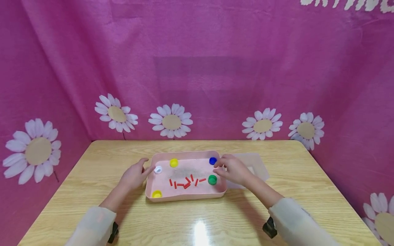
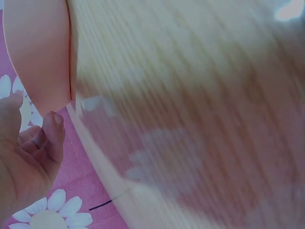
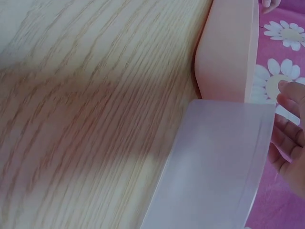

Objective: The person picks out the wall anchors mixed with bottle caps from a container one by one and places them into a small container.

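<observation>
A pink tray [image 1: 184,198] lies on the wooden table, with several short red sticks [image 1: 180,185] scattered in it. My left hand [image 1: 134,175] is at the tray's left wall, its thumb over the rim close to a white cap [image 1: 158,169]. In the left wrist view, the fingers [image 2: 53,131] of that hand bend loosely and hold nothing. My right hand [image 1: 234,169] reaches over the right rim, fingers relaxed, beside a blue cap [image 1: 212,161] and above a green cap [image 1: 212,180]. The right wrist view shows its fingers [image 3: 288,131] apart, with nothing between them.
One yellow cap [image 1: 173,162] sits near the tray's back wall, another yellow cap [image 1: 157,194] in its front left corner. A translucent container [image 3: 214,157] stands against the tray's right side, partly under my right arm. A pink flowered cloth [image 1: 212,85] hangs behind the table [image 1: 160,222].
</observation>
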A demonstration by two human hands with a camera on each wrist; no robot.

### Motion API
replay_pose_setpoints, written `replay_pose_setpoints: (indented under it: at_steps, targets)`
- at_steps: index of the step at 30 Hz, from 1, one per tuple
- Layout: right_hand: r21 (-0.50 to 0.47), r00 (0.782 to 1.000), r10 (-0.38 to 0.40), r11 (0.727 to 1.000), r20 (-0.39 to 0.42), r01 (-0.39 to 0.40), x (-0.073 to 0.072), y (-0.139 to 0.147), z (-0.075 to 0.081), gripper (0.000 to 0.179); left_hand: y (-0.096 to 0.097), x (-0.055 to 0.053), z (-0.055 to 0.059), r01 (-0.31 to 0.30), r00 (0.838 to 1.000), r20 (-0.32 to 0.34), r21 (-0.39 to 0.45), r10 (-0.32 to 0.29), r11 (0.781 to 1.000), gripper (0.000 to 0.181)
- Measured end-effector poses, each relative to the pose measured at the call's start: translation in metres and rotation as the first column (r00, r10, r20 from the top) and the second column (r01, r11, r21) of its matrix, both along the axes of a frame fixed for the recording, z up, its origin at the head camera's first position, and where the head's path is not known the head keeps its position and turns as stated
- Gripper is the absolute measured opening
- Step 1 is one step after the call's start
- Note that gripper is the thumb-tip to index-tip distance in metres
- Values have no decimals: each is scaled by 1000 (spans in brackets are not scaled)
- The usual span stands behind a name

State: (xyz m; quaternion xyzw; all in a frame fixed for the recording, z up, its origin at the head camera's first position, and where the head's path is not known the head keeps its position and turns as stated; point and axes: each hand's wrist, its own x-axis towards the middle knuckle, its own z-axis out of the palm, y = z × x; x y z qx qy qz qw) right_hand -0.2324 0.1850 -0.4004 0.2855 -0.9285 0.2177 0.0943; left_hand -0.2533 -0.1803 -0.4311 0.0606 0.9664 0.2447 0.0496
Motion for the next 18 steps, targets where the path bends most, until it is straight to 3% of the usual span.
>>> replay_pose_setpoints:
  at_steps: [5,11,18]
  targets:
    - [73,997,20,997,-76,-15,-3,-9,-4,10,1,-1,-2,7,1000,10,-16,-6,1000,63]
    - [130,986,109,987,-126,-93,-4,-22,-4,9,3,0,-5,11,1000,11,-15,-11,1000,62]
    - [184,987,147,974,-65,-133,-9,-35,-9,10,6,-1,-8,27,999,-17,-19,-27,999,57]
